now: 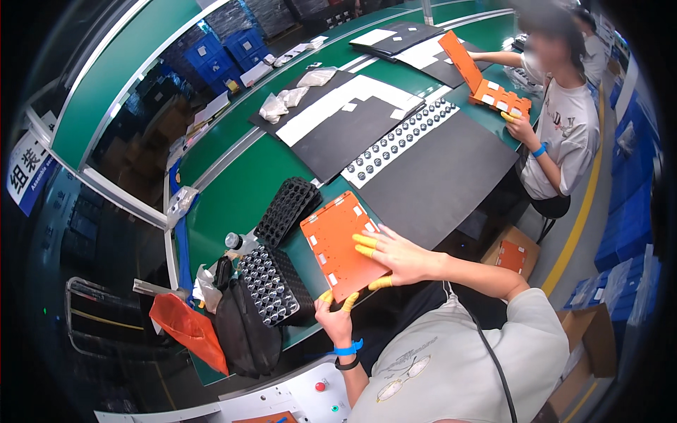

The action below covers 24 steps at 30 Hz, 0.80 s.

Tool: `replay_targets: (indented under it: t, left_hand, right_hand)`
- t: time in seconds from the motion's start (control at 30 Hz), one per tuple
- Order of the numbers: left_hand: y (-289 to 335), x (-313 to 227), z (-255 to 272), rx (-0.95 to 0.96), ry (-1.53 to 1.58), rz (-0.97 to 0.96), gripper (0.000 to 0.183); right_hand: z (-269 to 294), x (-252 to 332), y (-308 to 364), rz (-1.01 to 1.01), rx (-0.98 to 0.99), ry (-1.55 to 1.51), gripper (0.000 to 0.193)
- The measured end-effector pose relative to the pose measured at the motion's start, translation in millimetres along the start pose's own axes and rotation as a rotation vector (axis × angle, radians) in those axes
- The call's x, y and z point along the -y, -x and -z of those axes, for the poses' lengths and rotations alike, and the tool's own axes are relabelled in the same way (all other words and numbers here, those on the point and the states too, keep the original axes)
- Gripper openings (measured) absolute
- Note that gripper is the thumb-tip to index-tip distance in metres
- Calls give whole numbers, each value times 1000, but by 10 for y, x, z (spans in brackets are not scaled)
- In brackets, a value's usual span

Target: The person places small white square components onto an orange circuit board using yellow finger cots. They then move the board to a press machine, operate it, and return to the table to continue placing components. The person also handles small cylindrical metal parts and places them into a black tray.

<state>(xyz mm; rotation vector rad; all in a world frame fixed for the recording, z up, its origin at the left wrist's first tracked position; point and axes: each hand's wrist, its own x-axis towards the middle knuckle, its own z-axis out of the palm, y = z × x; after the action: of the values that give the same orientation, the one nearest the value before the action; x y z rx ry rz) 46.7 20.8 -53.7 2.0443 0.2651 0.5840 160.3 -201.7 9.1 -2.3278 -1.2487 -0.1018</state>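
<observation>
A flat orange panel [342, 243] with white patches along its edges is tilted in front of me, over the near table edge. My left hand [335, 323] pinches its lower left corner between yellow-capped fingers. On the panel's right side, my right hand [405, 259] holds it, yellow-capped fingers laid across the face and thumb at the lower edge. What the fingers do underneath is hidden. Left of the panel stand a black tray of shiny round parts [268, 285] and a black tray with cup-shaped pockets [288, 209].
Dark sheets [441, 180] and a white strip with rows of black discs [402, 137] cover the green table [226, 190]. A clear bottle [240, 242], a black bag [243, 331] and a red bag [185, 328] are at left. A co-worker [564, 134] handles an orange folding piece [497, 95].
</observation>
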Motion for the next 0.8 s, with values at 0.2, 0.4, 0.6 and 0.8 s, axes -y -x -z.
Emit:
replay_targets:
  t: [0.2, 0.4, 0.6, 0.8]
  left_hand:
    - [-45, -32, -211, -38, -118, -55, 55]
    - [-32, -27, -224, -92, -140, -60, 52]
    - [-42, -44, -237, -168, -85, -71, 49]
    - [-2, -44, -202, -130, -128, -48, 48]
  right_hand:
    - [-319, -65, -124, 50, 90, 303, 81]
    - [-417, -174, -137, 178, -24, 267, 62]
    - [-212, -63, -268, 207, -3, 374, 57]
    - [350, -2, -627, 246, 56, 325, 50]
